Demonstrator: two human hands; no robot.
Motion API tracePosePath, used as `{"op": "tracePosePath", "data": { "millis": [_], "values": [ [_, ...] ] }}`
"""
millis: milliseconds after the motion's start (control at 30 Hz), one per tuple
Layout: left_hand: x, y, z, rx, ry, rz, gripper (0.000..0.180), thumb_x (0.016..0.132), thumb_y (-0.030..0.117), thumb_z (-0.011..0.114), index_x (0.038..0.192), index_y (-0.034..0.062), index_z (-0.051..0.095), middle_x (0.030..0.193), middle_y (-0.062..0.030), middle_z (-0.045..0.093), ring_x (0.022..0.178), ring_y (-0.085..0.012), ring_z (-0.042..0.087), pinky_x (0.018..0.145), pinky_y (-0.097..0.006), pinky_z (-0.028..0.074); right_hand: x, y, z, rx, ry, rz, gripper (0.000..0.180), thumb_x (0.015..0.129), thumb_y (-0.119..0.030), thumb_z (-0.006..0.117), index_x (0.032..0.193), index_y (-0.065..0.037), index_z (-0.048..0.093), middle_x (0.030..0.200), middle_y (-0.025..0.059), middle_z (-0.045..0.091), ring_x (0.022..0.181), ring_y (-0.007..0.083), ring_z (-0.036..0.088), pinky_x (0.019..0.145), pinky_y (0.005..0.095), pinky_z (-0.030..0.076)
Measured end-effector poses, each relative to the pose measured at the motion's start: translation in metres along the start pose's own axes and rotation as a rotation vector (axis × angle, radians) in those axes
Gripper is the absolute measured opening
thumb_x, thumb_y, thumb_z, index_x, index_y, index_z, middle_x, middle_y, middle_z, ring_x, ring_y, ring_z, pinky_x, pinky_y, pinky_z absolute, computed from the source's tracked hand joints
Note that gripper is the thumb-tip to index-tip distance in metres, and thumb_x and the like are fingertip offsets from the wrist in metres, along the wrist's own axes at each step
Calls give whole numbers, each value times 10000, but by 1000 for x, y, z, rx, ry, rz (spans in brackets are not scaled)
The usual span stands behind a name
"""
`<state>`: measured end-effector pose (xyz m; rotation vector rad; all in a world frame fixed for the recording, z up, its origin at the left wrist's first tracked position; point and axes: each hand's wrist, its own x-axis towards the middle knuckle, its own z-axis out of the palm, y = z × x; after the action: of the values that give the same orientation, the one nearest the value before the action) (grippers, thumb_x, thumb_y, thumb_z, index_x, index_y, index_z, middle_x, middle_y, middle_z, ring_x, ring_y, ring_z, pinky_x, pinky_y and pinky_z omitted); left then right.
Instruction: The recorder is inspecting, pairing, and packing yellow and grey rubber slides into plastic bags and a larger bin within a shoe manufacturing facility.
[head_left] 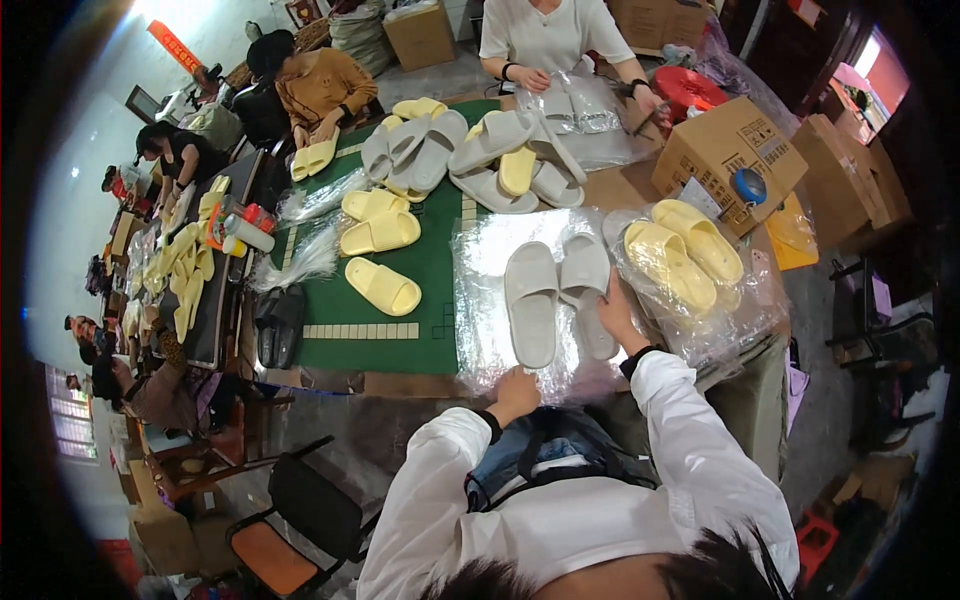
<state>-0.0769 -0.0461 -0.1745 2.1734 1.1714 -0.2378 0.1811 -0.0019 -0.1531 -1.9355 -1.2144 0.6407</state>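
Note:
Two grey slippers lie side by side on a stack of clear plastic bags (482, 290) right in front of me: a left grey slipper (532, 325) and a right grey slipper (585, 262). My right hand (618, 312) is closed on the outer side of the right slipper. At the near edge of the bags, just below the left slipper's heel, my left hand (516, 393) is closed with its fingers pinching the plastic. To the right, a pair of yellow slippers (700, 240) rests on more clear plastic.
Loose yellow slippers (383, 287) lie on a green mat (380, 355), with a pile of grey slippers (500, 140) beyond. Across the table a person (560, 40) handles bagged slippers. A cardboard box (730, 160) stands at the right; an orange-seated chair (275, 555) is behind left.

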Motion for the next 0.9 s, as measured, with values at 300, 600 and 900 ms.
{"op": "tracePosePath", "data": {
  "millis": [300, 600, 900],
  "values": [
    [-12, -10, 2, 233, -154, 157, 361, 797, 210, 484, 1146, 208, 574, 1343, -316, 237, 1240, -442, 260, 1015, -499, 228, -54, -18, 53, -318, -79, 0, 417, 691, -140, 584, 1102, -212, 598, 1341, 301, 233, 1248, 442, 215, 1026, 464, 201],
    [-18, -32, 0, 369, 12, 411, 332, 857, 273, 448, 1168, 236, 556, 1392, -218, 224, 1226, -411, 291, 994, -499, 251, -1, -35, 71, -346, -258, 59, 445, 728, -256, 585, 1161, -159, 553, 1328, 293, 268, 1234, 425, 274, 1002, 455, 259],
    [7, -36, -16, 674, 19, 549, 516, 834, 295, 478, 1317, 141, 381, 1392, -80, 308, 1032, -261, 448, 808, -393, 361, -44, -23, -15, 211, -354, 3, 295, 769, -111, 537, 1036, 12, 557, 1048, 108, 558, 844, 190, 552, 724, 299, 439]
  ]
}}
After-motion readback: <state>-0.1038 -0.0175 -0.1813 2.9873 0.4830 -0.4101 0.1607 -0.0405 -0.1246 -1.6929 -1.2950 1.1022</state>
